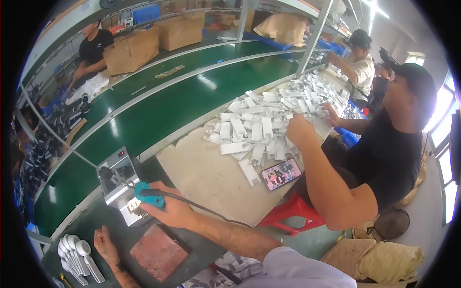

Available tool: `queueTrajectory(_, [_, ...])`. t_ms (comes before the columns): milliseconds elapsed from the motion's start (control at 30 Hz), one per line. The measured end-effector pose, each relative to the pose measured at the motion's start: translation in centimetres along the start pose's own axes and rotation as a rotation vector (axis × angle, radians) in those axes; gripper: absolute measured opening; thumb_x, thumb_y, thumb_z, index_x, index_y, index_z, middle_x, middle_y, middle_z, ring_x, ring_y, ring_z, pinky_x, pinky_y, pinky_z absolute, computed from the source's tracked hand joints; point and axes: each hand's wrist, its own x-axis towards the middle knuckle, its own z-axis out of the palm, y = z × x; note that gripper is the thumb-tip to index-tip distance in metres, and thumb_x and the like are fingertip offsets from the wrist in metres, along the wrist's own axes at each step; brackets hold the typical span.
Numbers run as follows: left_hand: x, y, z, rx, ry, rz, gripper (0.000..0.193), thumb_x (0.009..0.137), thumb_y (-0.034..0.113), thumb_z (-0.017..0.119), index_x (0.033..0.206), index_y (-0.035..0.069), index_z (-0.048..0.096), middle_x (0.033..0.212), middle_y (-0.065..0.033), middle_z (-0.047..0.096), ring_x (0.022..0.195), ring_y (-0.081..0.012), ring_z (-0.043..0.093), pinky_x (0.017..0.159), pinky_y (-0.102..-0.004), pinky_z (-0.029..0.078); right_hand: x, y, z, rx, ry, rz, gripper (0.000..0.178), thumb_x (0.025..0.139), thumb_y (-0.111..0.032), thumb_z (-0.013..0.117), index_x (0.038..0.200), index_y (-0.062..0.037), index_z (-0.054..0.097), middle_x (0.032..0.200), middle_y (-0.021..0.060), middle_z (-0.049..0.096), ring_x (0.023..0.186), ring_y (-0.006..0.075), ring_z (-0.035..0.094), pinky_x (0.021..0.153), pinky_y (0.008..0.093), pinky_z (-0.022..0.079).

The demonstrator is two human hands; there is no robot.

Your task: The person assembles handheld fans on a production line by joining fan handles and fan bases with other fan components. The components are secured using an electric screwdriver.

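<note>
My right hand (169, 207) grips a teal electric screwdriver (150, 195) with a black cord (211, 210) trailing off to the right. Its metal hanging ring and a spring reach up and left, in front of a metal box (120, 170) with a small red display, probably a screw feeder. The screwdriver's tip is hidden. Low at the left, my left hand (106, 247) rests with curled fingers; whether they hold anything is hidden. Beside it lie several white-and-grey handles with round heads (77, 257). Between my forearms sits a worn reddish square block (159, 251).
White plastic housings (269, 122) are heaped on the beige board (192, 158), with a phone (282, 174) at its near edge. A co-worker in black (394, 139) sits close on my right, arm over the heap. A green conveyor (158, 103) runs behind a metal rail.
</note>
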Motion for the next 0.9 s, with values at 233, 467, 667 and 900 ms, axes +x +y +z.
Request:
queueTrajectory(233, [0.1, -1.3, -0.7, 0.047, -0.007, 0.016, 0.047, 0.103, 0.019, 0.062, 0.070, 0.007, 0.031, 0.070, 0.0019, 0.027, 0.067, -0.0114, 0.025, 0.058, -0.0323, 0.025, 0.0, 0.4, 0.0, -0.009, 0.025, 0.008, 0.038, 0.091, -0.021, 0.077, 0.121, -0.0033, 0.061, 0.101, 0.0137, 0.072, 0.087, 0.0264, 0.073, 0.076, 0.0351, 0.056])
queueTrajectory(467, [0.2, -1.2, -0.3, 0.002, -0.009, 0.024, 0.047, 0.102, 0.017, 0.063, 0.070, 0.008, 0.030, 0.070, 0.0022, 0.027, 0.068, -0.0116, 0.025, 0.059, -0.0317, 0.025, 0.0, 0.7, -0.3, -0.047, 0.020, -0.005, 0.039, 0.093, -0.022, 0.075, 0.122, -0.0028, 0.057, 0.097, 0.0172, 0.070, 0.085, 0.0305, 0.072, 0.075, 0.0382, 0.056])
queueTrajectory(667, [0.0, 0.1, 0.1, 0.059, -0.027, 0.034, 0.045, 0.102, 0.016, 0.062, 0.069, 0.006, 0.032, 0.069, 0.0009, 0.029, 0.067, -0.0121, 0.027, 0.059, -0.0326, 0.028, 0.4, 0.8, -0.6, -0.073, 0.008, -0.034, 0.041, 0.091, -0.022, 0.076, 0.122, -0.0027, 0.057, 0.098, 0.0183, 0.071, 0.088, 0.0331, 0.073, 0.076, 0.0388, 0.057])
queueTrajectory(900, [-0.7, 2.2, 0.1, 0.140, 0.000, 0.108, 0.043, 0.100, 0.018, 0.067, 0.068, 0.001, 0.043, 0.063, -0.0060, 0.038, 0.062, -0.0160, 0.034, 0.057, -0.0367, 0.032, 0.2, 0.7, -0.1, -0.168, 0.028, -0.099, 0.037, 0.092, -0.023, 0.075, 0.123, -0.0047, 0.065, 0.111, 0.0166, 0.068, 0.094, 0.0338, 0.071, 0.081, 0.0389, 0.056])
